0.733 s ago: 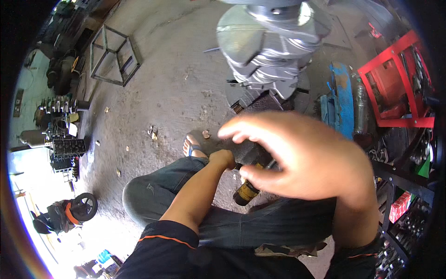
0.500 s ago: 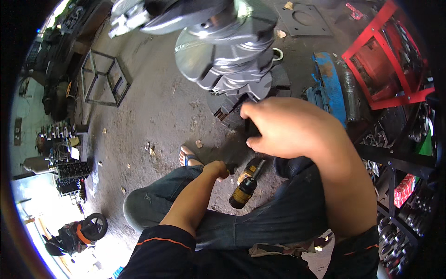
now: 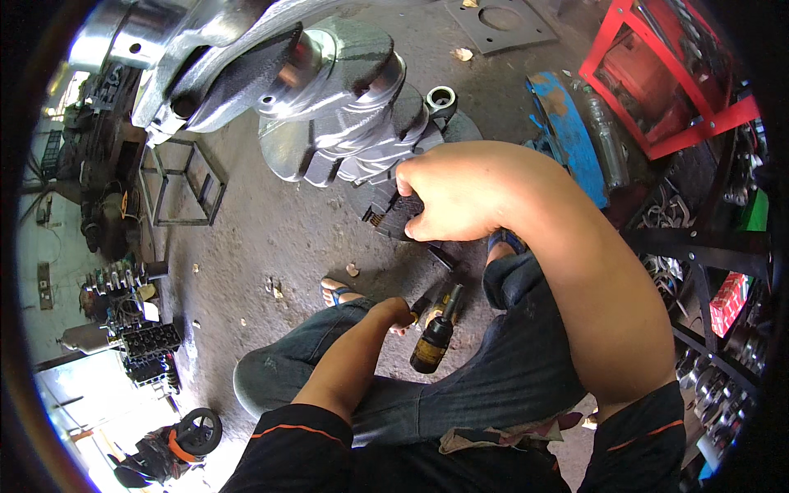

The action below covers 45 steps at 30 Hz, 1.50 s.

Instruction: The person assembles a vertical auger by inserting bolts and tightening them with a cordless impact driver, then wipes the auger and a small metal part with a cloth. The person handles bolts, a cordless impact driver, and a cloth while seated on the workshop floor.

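A large grey steel crankshaft (image 3: 353, 107) stands on end in front of me, its lower end on a dark round base (image 3: 374, 209) on the floor. My right hand (image 3: 452, 197) reaches over that base, thumb and forefinger curled round something dark. Its other fingers are hidden. Below it, a dark handle-like piece (image 3: 442, 259) slants down. Between my knees, my left hand (image 3: 394, 315) is curled closed beside a black-and-yellow bottle-shaped thing (image 3: 431, 345) with a metal rod. What the left fingers hold is mostly hidden.
A blue metal piece (image 3: 571, 135) and a red metal frame (image 3: 649, 82) stand at right. A flat plate with a round hole (image 3: 501, 37) lies at the far side. Left are an open metal frame (image 3: 185, 189) and engine parts (image 3: 140, 337).
The view has shifted, so the crankshaft shows farther left and larger. My right hand is now closer against the base. The left hand stays low beside the black-and-yellow thing.
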### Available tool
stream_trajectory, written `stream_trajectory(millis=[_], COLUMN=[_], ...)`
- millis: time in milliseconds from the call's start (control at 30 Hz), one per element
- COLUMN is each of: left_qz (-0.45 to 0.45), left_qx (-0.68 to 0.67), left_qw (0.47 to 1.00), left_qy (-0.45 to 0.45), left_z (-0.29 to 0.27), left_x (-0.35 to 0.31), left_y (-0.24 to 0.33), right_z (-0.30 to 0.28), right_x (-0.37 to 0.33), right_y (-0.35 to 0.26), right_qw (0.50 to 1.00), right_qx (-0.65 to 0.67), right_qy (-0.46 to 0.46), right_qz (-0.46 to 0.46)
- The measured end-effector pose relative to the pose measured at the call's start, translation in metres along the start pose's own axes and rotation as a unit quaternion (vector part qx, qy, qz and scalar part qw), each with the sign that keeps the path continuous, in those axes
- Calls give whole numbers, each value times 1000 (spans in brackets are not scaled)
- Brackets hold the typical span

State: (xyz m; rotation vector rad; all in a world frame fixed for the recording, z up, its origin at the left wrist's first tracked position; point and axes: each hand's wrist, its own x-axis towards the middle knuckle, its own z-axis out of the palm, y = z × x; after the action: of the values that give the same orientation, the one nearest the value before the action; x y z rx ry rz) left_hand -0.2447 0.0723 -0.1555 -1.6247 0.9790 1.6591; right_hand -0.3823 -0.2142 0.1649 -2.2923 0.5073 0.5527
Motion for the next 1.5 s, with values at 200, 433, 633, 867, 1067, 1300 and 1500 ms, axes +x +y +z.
stream_trajectory(millis=[200, 433, 633, 867, 1067, 1300, 1500], left_qz=[-11, 26, 191, 268, 167, 166, 193], left_qx=[50, 36, -60, 34, 34, -181, -84], left_qw=[998, 974, 930, 917, 953, 963, 937], left_qy=[-23, 223, 307, 294, 251, 111, 279], left_z=[-13, -51, -31, 20, 21, 1, -67], left_x=[-2, 4, 93, 209, 219, 150, 63], left_y=[10, 10, 34, 46, 49, 72, 62], right_z=[-5, -8, -8, -14, -34, -38, -34], right_x=[-4, -4, 2, -3, -13, -7, 12], right_y=[2, 8, 3, 21, 60, 95, 100], right_qw=[1000, 999, 999, 999, 995, 973, 937], right_qx=[-3, -17, -25, -4, 39, 118, 111], right_qy=[-1, 12, -1, 19, 94, 185, 313], right_qz=[1, -30, -39, -25, 9, 65, 111])
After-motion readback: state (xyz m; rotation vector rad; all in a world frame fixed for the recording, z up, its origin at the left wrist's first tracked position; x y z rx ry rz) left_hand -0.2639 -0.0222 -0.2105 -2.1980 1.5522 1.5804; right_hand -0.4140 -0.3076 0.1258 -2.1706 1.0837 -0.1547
